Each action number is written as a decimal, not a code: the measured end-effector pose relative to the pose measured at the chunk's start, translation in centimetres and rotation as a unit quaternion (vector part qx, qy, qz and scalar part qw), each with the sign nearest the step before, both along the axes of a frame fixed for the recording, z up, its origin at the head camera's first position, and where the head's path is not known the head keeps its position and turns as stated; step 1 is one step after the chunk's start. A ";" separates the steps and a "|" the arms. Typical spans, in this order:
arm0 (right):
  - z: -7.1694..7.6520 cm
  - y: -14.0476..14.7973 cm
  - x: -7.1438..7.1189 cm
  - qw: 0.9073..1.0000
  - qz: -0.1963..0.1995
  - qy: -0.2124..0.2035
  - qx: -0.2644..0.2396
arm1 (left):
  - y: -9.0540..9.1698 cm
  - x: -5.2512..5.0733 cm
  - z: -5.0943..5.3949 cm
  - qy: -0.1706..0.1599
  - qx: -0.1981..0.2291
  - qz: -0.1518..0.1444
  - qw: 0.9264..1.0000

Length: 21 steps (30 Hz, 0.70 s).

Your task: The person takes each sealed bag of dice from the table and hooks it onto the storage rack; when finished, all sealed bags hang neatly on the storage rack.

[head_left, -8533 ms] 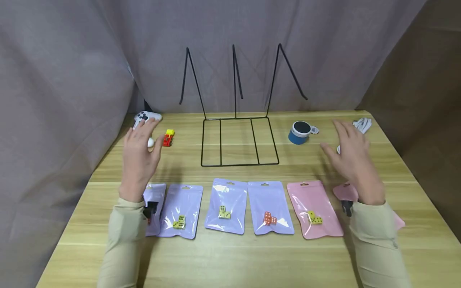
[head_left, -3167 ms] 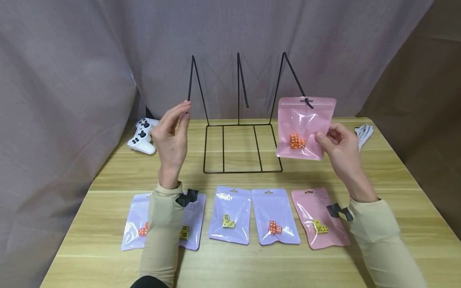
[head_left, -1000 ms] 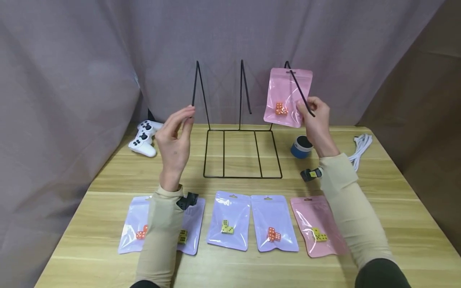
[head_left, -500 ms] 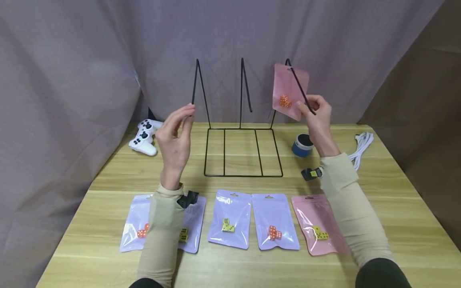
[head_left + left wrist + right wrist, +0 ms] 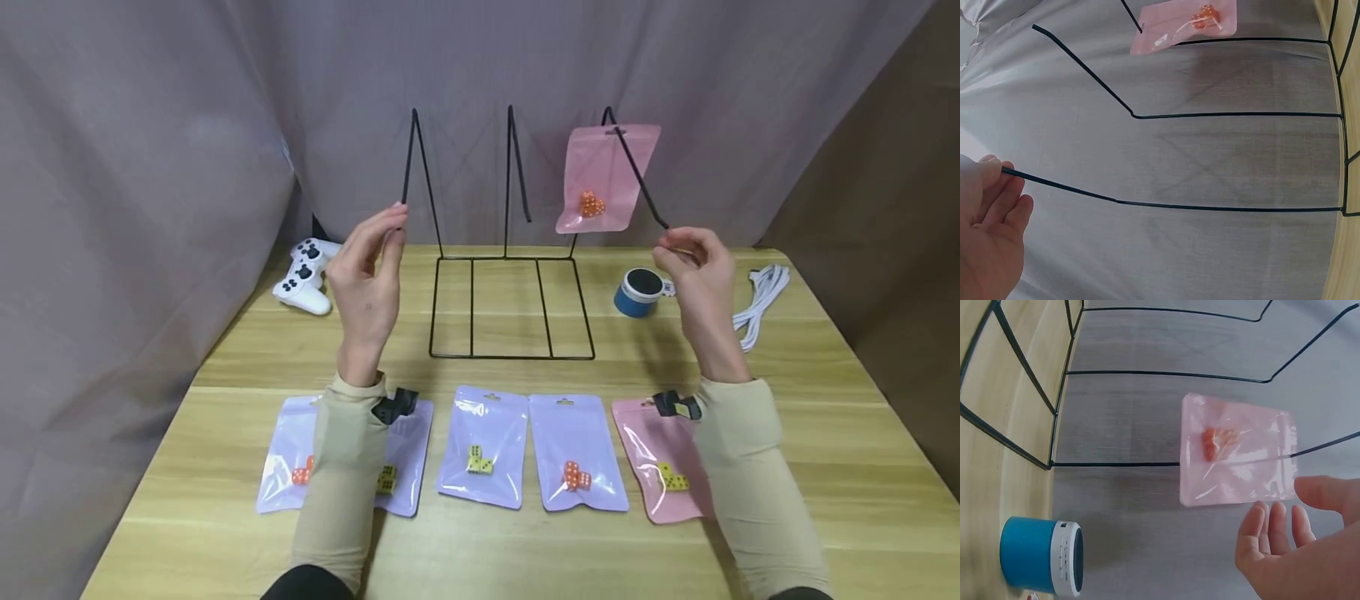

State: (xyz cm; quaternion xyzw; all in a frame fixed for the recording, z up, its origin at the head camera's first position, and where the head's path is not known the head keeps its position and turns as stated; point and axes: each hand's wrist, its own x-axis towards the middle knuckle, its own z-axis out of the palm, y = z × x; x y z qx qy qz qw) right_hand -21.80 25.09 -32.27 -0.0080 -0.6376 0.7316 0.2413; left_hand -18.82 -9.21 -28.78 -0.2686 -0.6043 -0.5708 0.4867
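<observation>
My left hand (image 5: 367,292) pinches the tip of the left hook (image 5: 1060,186) on a black wire display rack (image 5: 510,358). From the rack's right hook hangs a pink zip bag (image 5: 588,162) with orange dice inside, the hook running through its top hole. My right hand (image 5: 705,300) is beside that hook's tip, apart from the bag. In the right wrist view its thumb and fingers (image 5: 1250,531) are spread and hold nothing. The middle hook (image 5: 520,158) bears no bag.
Several purple zip bags (image 5: 491,417) with dice and another pink bag (image 5: 645,442) lie in front; the sleeves partly cover some. A blue speaker (image 5: 633,305) and white cable (image 5: 765,287) are at right, a white game controller (image 5: 303,287) at left.
My right hand hung the pink bag with orange dice on the right hook, slid it back, then let go and drew back toward the hook's tip. My left hand stays at the left hook.
</observation>
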 end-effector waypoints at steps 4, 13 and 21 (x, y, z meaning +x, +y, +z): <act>0.2 0.5 2.3 1.000 0.016 -0.007 0.023 | 0.1 -0.1 0.3 -0.007 -0.002 -0.006 1.000; 0.6 2.1 5.9 0.957 0.045 -0.083 0.273 | 0.2 0.0 0.7 -0.008 -0.005 -0.006 1.000; -0.9 4.6 8.8 0.881 0.098 -0.145 0.439 | -0.3 -0.7 -0.5 -0.017 0.004 -0.023 1.000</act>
